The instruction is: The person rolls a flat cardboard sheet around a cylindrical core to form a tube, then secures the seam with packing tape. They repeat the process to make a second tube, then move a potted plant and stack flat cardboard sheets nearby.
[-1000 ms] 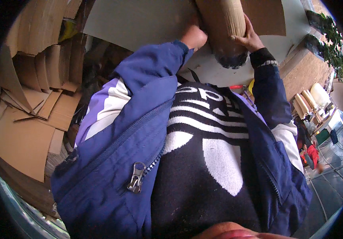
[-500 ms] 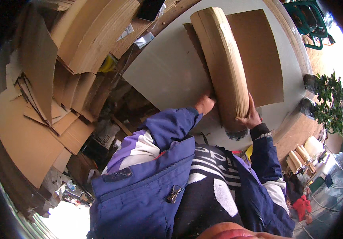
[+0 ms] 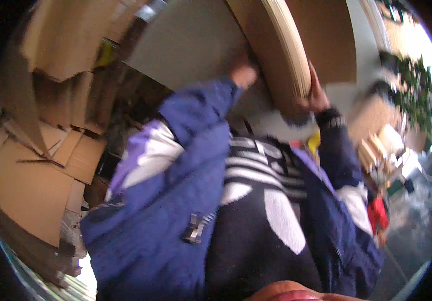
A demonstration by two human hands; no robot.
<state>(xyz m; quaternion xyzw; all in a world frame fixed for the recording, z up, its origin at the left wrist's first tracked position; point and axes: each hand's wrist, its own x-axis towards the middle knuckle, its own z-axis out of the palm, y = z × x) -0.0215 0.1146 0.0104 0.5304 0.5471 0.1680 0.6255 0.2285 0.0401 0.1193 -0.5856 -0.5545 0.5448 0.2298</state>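
A long, thick stack of brown card sheets (image 3: 278, 65) stands on the pale table top (image 3: 186, 45), its many layers showing along the right edge. My right hand (image 3: 318, 98) grips the near right corner, thumb on the near end and fingers along the right side. Close by the stack's left side is my left hand (image 3: 244, 75), smeared by motion, so its fingers cannot be read. A flat brown cardboard sheet (image 3: 329, 40) lies to the right of the stack. The far end of the stack runs out of view.
Piles of cardboard (image 3: 30, 200) fill the left side, with a taller stack (image 3: 68, 40) above them. Potted leafy plants (image 3: 416, 95) stand at the right. Small rolled or stacked tan pieces (image 3: 371, 150) sit below the plants, near a red item (image 3: 378, 213).
The whole view has shifted, so the table and stack appear higher in the picture. My right hand remains on the stack's near corner; the left stays near its left side, now blurred.
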